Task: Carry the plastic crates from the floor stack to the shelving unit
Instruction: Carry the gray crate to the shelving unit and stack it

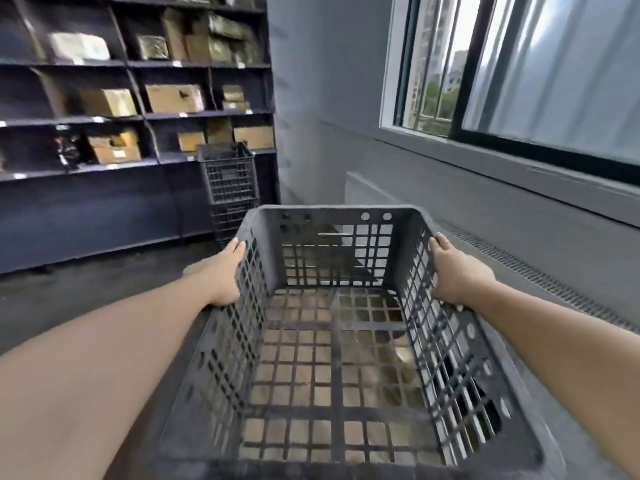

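Note:
A dark grey plastic lattice crate [332, 216] is held up in front of me, open side up and empty. My left hand [227, 271] grips its left wall and my right hand [457, 275] grips its right wall, fingers curled over each rim. Ahead on the left stands the dark shelving unit [138, 116] loaded with cardboard boxes. A stack of matching crates [228, 181] rests on the floor against the shelving's right end, next to the wall corner.
A grey wall with a large window [519, 74] runs along the right. A metal floor grate [540, 275] follows the wall's base. Dark floor [86, 289] lies between me and the shelves.

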